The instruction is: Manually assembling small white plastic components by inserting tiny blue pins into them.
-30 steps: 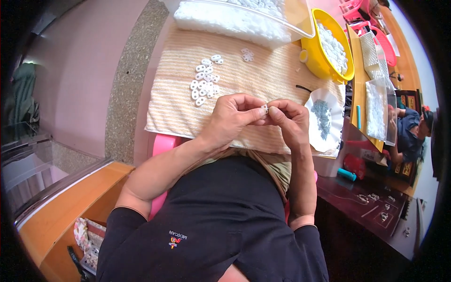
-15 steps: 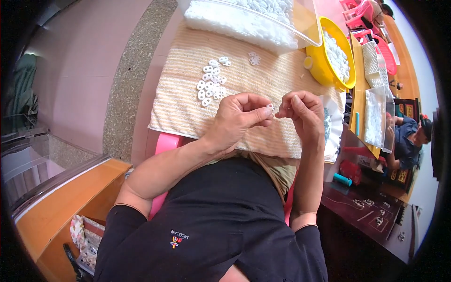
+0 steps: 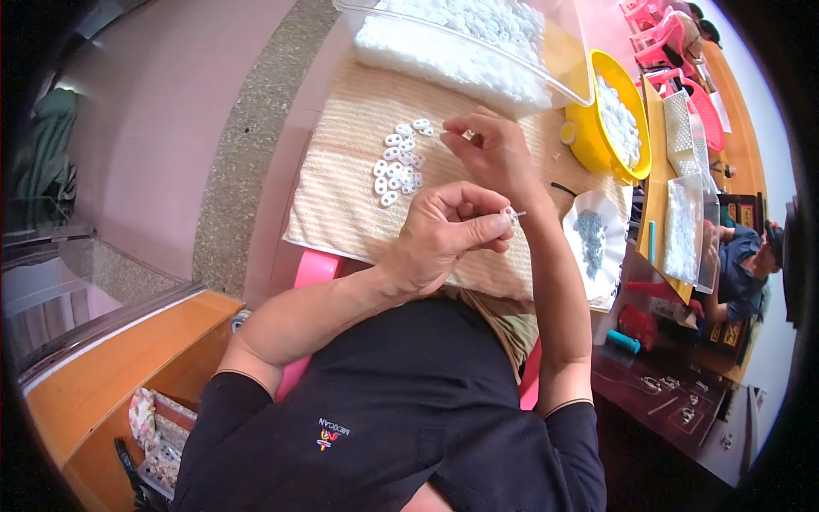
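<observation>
My left hand (image 3: 448, 235) pinches a small white plastic piece (image 3: 509, 212) between thumb and fingertips. A thin pale pin-like end sticks out of it to the right. Farther off, my right hand (image 3: 490, 154) is over the towel, thumb and forefinger a little apart. Some white shows between those fingers; the small white parts that lay there are mostly hidden by the hand. To its left is a loose group of white oval plastic pieces (image 3: 398, 164) with two round holes each, some overlapping. They lie on a striped cream towel (image 3: 341, 171).
At the far edge stands a clear plastic bin (image 3: 452, 64) full of white pieces. A yellow basin (image 3: 584, 141) with more sits to its right. Right of my forearm, a white pleated dish (image 3: 610, 226) holds small dark grey bits. A person (image 3: 742, 264) works beyond at the right.
My right hand has left the piece in the left hand and moved away, up and left, to the small white parts. The left hand keeps its piece, slightly lower and farther right.
</observation>
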The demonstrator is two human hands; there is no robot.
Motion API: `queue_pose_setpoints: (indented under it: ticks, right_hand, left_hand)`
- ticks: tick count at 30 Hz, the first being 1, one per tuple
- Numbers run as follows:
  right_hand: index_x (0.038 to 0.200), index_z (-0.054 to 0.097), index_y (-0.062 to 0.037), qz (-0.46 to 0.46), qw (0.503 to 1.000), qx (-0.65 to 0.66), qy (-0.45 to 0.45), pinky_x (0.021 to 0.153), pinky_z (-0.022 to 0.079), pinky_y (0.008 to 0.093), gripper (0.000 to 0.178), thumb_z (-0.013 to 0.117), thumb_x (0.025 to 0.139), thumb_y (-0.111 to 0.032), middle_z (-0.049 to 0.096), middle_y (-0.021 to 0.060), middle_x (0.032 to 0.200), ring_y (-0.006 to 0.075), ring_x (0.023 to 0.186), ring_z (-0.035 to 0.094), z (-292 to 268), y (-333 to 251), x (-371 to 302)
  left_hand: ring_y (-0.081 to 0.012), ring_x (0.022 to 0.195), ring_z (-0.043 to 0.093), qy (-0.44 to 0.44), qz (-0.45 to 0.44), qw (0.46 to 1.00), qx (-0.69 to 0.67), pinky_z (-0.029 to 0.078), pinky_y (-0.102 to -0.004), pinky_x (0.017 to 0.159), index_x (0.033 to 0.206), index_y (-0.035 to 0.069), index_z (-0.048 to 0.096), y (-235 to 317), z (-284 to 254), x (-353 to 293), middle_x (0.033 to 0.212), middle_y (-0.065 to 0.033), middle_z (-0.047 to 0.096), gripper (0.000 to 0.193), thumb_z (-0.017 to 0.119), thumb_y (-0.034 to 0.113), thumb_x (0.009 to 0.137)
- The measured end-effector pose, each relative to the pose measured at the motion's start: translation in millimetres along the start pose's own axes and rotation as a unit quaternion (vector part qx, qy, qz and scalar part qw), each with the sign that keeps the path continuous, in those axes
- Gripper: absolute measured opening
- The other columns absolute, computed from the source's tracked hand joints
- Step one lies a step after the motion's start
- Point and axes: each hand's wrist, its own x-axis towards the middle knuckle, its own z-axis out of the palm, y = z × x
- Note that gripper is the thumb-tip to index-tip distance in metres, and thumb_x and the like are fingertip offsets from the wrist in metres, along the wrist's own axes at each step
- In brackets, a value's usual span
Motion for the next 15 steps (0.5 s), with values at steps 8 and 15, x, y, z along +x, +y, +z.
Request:
queue_pose_setpoints:
  ticks: [8, 15]
  right_hand:
    - [0.101, 0.068, -0.0071, -0.037, 0.985, -0.163, -0.043, 0.083, 0.046, 0.0425, 0.023, 0.06, 0.086, -0.023, 0.061, 0.0134, 0.103, 0.0344, 0.095, 0.06, 20.1, -5.1, 19.7]
    - [0.1, 0.068, -0.0021, -0.012, 0.986, -0.151, -0.071, 0.083, 0.047, 0.0407, 0.021, 0.063, 0.084, -0.014, 0.063, 0.0128, 0.099, 0.0343, 0.095, 0.061, 15.2, -15.6, 16.6]
  left_hand:
    - [-0.0157, 0.083, 0.066, -0.01, 0.008, 1.0, 0.007, 0.057, -0.0281, 0.075, 0.101, 0.0, 0.063, 5.5, 2.2, 0.1, 0.093, -0.0103, 0.067, 0.013, 0.063, 0.001, 0.088]
    - [-0.0159, 0.08, 0.067, -0.012, 0.006, 1.0, 0.009, 0.057, -0.0281, 0.073, 0.1, 0.0, 0.063, 6.6, 2.1, -0.2, 0.092, -0.0106, 0.068, 0.013, 0.064, 0.001, 0.087]
